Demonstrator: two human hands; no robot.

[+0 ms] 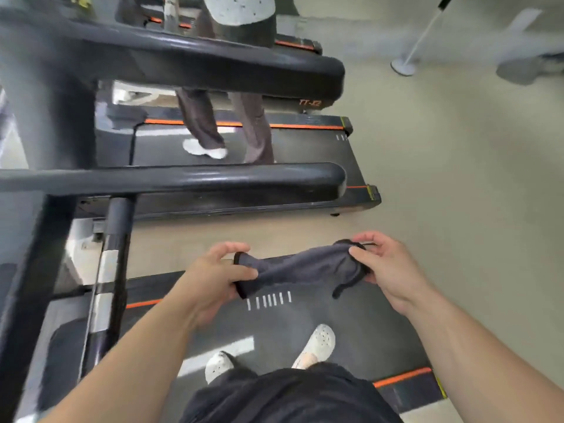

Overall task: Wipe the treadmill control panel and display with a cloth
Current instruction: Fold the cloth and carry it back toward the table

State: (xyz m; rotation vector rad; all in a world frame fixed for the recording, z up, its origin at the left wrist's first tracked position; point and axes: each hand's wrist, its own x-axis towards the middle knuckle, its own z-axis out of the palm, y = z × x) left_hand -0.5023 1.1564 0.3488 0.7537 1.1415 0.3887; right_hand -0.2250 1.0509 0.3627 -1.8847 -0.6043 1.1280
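Note:
A dark grey cloth (300,268) with a black edge is stretched between my two hands above the treadmill belt (335,325). My left hand (213,276) pinches its left end, and my right hand (387,267) grips its bunched right end. I stand on the belt in white shoes. The treadmill's control panel and display are out of view; only its black frame post (36,270) and side handrail (183,178) show at the left.
A second treadmill (305,148) lies just beyond the handrail, with another person's legs and white shoes on its belt. A thicker black rail (198,68) crosses the top. Pale floor spreads to the right, with a white stand (404,67) far off.

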